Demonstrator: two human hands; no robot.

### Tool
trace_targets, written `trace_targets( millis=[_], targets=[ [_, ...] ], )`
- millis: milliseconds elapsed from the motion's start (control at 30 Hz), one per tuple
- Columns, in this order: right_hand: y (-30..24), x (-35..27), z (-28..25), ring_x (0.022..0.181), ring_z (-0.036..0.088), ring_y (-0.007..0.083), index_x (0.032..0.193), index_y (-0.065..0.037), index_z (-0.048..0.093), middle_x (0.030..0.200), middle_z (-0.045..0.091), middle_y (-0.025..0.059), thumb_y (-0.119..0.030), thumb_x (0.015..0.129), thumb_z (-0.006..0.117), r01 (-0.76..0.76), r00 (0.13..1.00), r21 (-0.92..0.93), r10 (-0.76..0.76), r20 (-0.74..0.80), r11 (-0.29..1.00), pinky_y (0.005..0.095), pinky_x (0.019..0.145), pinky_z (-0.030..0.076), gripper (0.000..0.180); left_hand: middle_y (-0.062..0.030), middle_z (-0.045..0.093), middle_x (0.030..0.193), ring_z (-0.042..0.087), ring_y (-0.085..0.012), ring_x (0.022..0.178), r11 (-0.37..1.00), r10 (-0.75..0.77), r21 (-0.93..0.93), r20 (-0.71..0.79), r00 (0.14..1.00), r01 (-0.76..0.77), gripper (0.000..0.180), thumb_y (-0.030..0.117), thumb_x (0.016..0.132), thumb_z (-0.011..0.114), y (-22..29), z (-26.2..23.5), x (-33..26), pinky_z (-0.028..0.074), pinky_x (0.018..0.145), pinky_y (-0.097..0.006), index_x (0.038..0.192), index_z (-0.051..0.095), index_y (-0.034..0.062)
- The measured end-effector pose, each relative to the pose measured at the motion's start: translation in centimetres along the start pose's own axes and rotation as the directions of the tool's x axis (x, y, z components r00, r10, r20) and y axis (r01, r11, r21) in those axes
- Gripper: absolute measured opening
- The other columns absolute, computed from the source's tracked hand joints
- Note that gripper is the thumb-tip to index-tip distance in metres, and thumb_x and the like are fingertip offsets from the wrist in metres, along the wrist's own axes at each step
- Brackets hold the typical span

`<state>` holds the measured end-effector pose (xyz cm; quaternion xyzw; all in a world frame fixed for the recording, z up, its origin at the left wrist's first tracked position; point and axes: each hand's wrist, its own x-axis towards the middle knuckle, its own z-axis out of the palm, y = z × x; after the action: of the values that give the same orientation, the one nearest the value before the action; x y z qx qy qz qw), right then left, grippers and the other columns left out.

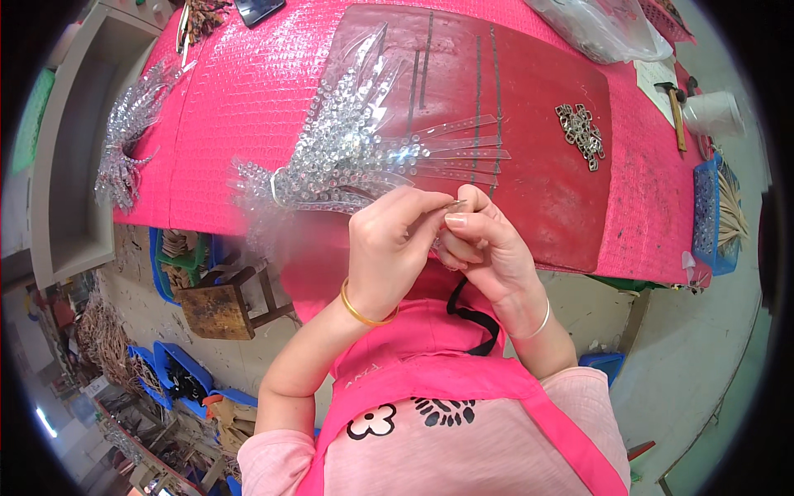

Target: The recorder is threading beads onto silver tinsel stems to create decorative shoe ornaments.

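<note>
Pink tabletop [240,91]; pale lettering [362,377] on apron [471,376]; left hand [389,236], right hand [492,252]: grip pinching small piece [456,203]

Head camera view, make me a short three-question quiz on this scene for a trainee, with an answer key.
1. Multiple choice: what is piled on the right part of the dark red mat?
a) scissors
b) small metal pieces
c) pencils
2. True or false: the hammer lies to the right of the mat.
3. Fill in the blank: the yellow bangle is on the wrist of the person's ____.

Key:
1. b
2. True
3. left hand
</note>
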<state>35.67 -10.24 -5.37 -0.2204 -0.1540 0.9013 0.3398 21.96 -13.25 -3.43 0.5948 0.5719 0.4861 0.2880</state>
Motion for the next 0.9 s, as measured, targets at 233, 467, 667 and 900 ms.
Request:
trace_targets(
  millis=[233, 467, 667, 900],
  targets=[
    [0.1, -0.1, -0.4, 0.038, 0.027, 0.0038, 0.072, -0.011, 0.043, 0.056, 0.04, -0.0036, -0.015, 0.085, 0.058, 0.001, 0.999, -0.044, 0.001, 0.04, 0.999, 0.0211, 0.038, 0.023, 0.021, -0.0109, 0.06, 0.074, 0.061, -0.0209, 0.063, 0.986, 0.166, -0.008, -0.035, 0.986, -0.166, 0.017, -0.007, 0.07, 0.063, -0.7, 0.1, -0.4, 0.047, 0.054, -0.028, 0.085, 0.062, -0.0008],
    [2.2, -0.4, 2.0, 0.046, 0.038, 0.0021, 0.081, -0.009, 0.045, 0.065, 0.051, -0.0019, -0.011, 0.082, 0.063, 0.382, 0.884, -0.268, -0.434, -0.172, 0.885, 0.016, 0.039, 0.026, 0.018, -0.0116, 0.061, 0.076, 0.061, -0.0204, 0.064, 0.981, 0.19, -0.011, -0.096, 0.977, -0.192, 0.019, -0.008, 0.069, 0.064, -0.8, 0.5, -1.1, 0.048, 0.055, -0.027, 0.086, 0.062, -0.0014],
    [1.0, -1.1, 0.8, 0.048, 0.041, 0.0021, 0.083, -0.007, 0.051, 0.066, 0.054, -0.001, -0.005, 0.08, 0.064, 0.218, 0.955, -0.258, -0.261, -0.143, 0.941, 0.0176, 0.04, 0.029, 0.013, -0.0031, 0.059, 0.073, 0.055, -0.0194, 0.063, 0.911, 0.366, 0.119, 0.2, 0.909, -0.394, 0.014, 0.006, 0.065, 0.065, -1.8, -1.5, -1.0, 0.042, 0.056, -0.03, 0.079, 0.062, 0.0068],
    [-4.6, -0.9, -2.2, 0.051, 0.042, 0.0024, 0.082, -0.006, 0.053, 0.066, 0.049, -0.0035, -0.001, 0.079, 0.061, 0.356, 0.764, -0.681, -0.619, -0.182, 0.64, 0.016, 0.045, 0.033, 0.01, 0.0029, 0.059, 0.077, 0.051, -0.0183, 0.082, 0.842, 0.397, 0.123, 0.519, 0.757, -0.525, 0.015, 0.013, 0.065, 0.069, -1.7, -4.3, -1.8, 0.035, 0.087, -0.04, 0.079, 0.063, 0.0131]
  ],
)
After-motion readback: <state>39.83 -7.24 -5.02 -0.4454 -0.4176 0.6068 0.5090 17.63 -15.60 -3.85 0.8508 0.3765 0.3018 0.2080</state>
